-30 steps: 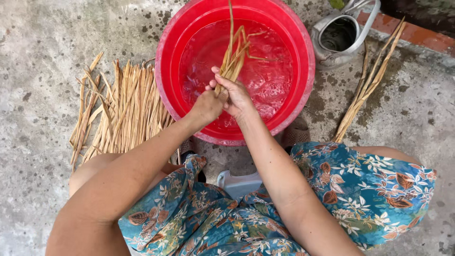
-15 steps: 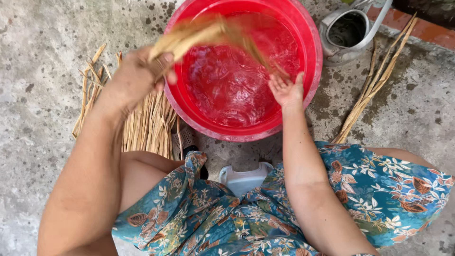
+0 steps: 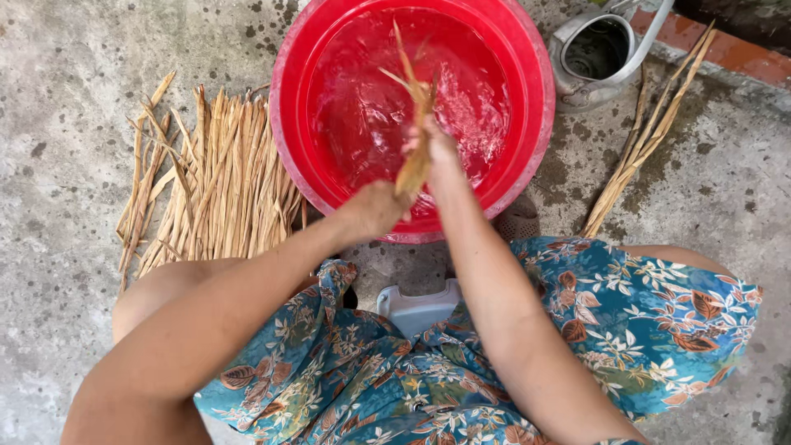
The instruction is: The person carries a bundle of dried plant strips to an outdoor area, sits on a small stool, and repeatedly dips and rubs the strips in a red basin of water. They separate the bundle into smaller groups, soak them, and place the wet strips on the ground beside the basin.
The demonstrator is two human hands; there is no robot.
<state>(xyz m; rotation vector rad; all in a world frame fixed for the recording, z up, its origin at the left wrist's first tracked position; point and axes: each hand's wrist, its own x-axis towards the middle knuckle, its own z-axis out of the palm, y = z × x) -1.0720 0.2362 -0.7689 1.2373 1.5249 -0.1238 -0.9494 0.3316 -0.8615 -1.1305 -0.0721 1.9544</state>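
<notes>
A big red basin (image 3: pixel 527 58) of rippling water stands on the concrete in front of me. Over its near side I hold a small bundle of tan dried straw strips (image 3: pixel 414 124), its tips pointing up over the water. My left hand (image 3: pixel 377 208) grips the lower end of the bundle at the basin's near rim. Just above it, my right hand (image 3: pixel 437 144) is closed around the middle of the same bundle.
A flat pile of dried straw strips (image 3: pixel 210 181) lies left of the basin. A few long stalks (image 3: pixel 647 140) lie to the right, beside a metal watering can (image 3: pixel 597 53). A pale plastic stool edge (image 3: pixel 416 309) shows between my knees, under floral cloth.
My left hand swung from the pile on the left, carrying straw, back over the basin. My right hand closed on the bundle, so both hands now hold it above the water.
</notes>
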